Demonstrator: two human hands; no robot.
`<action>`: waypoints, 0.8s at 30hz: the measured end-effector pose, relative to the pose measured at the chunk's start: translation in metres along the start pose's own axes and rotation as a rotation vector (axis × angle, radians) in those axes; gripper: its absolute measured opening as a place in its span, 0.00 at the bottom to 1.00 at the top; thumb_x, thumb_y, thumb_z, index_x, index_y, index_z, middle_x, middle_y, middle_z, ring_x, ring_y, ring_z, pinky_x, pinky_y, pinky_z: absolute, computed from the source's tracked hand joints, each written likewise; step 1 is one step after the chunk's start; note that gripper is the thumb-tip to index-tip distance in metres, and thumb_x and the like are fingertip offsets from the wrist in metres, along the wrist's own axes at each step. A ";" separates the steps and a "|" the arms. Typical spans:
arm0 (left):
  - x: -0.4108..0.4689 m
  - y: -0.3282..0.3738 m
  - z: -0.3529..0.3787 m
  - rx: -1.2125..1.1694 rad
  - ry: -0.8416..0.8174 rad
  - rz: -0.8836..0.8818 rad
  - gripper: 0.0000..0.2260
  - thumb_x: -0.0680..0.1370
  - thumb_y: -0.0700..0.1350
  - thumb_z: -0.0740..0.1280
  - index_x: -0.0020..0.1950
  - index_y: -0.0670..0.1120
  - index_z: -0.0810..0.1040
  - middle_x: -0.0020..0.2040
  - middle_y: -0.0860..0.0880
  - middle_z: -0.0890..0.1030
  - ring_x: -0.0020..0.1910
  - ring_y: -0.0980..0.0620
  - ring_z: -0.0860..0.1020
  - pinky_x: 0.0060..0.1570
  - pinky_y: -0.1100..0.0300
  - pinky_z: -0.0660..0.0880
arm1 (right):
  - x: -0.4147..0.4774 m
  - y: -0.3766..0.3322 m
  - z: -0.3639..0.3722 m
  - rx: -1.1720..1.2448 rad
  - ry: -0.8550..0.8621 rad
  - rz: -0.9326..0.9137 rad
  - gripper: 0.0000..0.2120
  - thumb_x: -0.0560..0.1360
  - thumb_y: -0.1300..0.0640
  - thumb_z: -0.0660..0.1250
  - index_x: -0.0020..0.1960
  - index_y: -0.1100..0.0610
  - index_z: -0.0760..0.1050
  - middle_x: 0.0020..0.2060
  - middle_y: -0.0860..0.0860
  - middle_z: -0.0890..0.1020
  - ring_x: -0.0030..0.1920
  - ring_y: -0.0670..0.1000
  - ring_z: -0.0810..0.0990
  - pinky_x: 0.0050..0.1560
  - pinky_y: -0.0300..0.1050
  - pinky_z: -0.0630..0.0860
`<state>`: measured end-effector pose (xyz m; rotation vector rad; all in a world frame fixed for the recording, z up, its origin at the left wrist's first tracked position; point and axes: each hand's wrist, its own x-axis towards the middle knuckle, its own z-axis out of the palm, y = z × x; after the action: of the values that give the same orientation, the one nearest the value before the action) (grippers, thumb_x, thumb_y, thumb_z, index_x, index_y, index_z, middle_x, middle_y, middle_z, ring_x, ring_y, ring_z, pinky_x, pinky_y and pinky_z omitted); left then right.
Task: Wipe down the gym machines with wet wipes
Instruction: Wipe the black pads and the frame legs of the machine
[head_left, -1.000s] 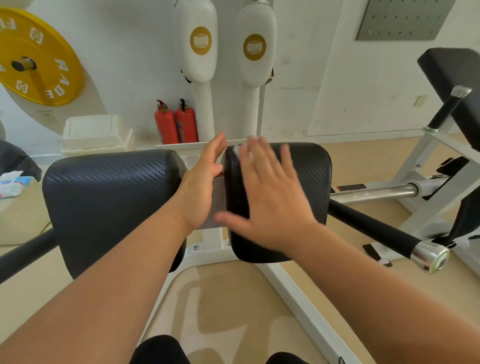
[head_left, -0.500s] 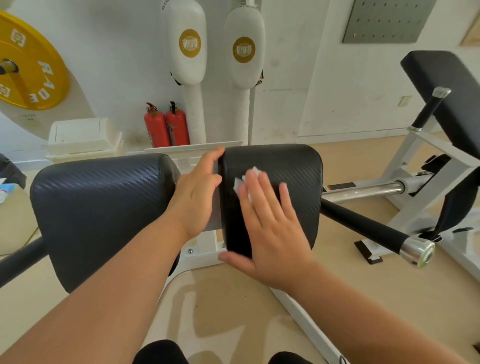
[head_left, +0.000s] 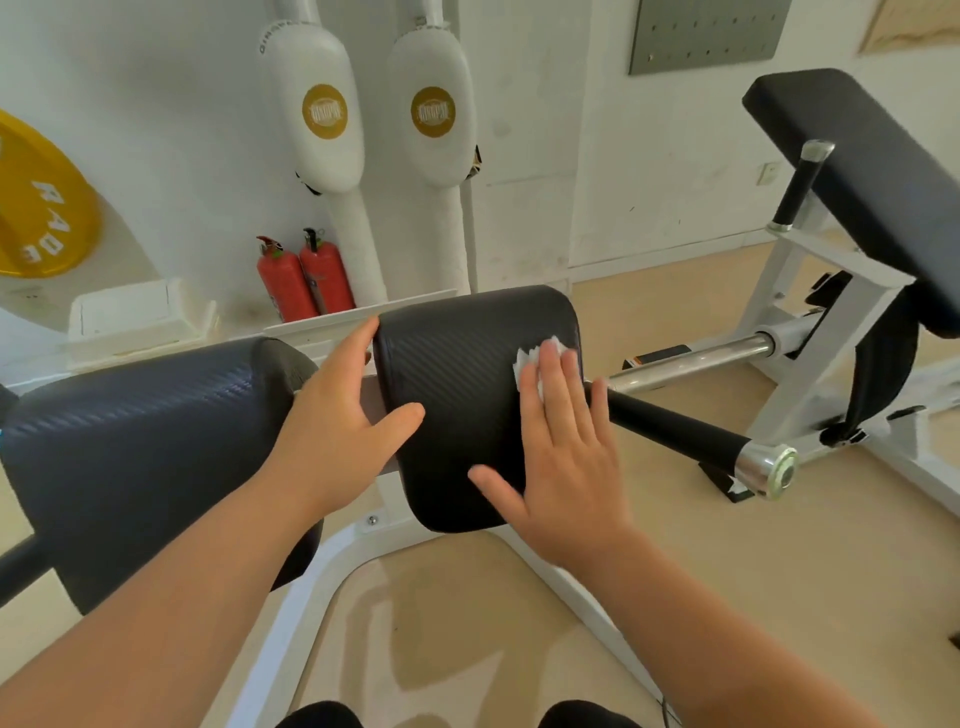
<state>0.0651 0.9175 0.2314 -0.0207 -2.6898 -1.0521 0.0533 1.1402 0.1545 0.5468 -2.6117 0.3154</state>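
Two black textured pads sit side by side on a white machine frame (head_left: 332, 551). My right hand (head_left: 563, 447) lies flat with straight fingers on the right side of the right pad (head_left: 457, 384), pressing a white wet wipe (head_left: 527, 358) that shows past the fingertips. My left hand (head_left: 337, 415) reaches into the gap between the pads, fingers along the right pad's left edge and thumb on its front face. The left pad (head_left: 140, 447) sits under my left forearm.
A black handle with a chrome end cap (head_left: 769, 465) sticks out to the right of the pad. Another bench with a black pad (head_left: 857, 171) stands at far right. Two red fire extinguishers (head_left: 304, 275), white strike pads and a yellow weight plate (head_left: 36, 208) line the wall.
My right hand has slid the wipe from the right pad's left part across to its right edge. The left hand's thumb has come onto the pad's face. The view shifted.
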 end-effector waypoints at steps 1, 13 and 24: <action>-0.003 0.001 0.001 0.035 0.013 0.015 0.38 0.77 0.53 0.71 0.81 0.58 0.54 0.79 0.58 0.62 0.78 0.54 0.61 0.75 0.43 0.63 | -0.022 0.002 0.011 -0.025 -0.023 -0.018 0.46 0.80 0.28 0.46 0.83 0.61 0.42 0.83 0.59 0.41 0.82 0.59 0.39 0.81 0.62 0.46; 0.017 0.023 0.009 0.418 -0.012 0.227 0.35 0.77 0.60 0.45 0.83 0.51 0.47 0.83 0.52 0.49 0.82 0.53 0.46 0.79 0.42 0.43 | 0.033 -0.001 -0.009 0.085 0.081 0.091 0.49 0.79 0.27 0.47 0.83 0.61 0.39 0.82 0.61 0.40 0.82 0.59 0.35 0.80 0.61 0.37; 0.017 0.029 0.030 0.363 0.119 0.167 0.35 0.76 0.56 0.61 0.81 0.48 0.56 0.79 0.50 0.59 0.78 0.47 0.58 0.76 0.39 0.59 | -0.058 0.019 0.053 -0.152 0.008 -0.105 0.47 0.80 0.29 0.50 0.83 0.61 0.40 0.82 0.60 0.41 0.83 0.60 0.41 0.80 0.64 0.45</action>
<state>0.0451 0.9579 0.2339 -0.1092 -2.6728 -0.4925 0.0725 1.1597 0.0790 0.6256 -2.5614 0.0846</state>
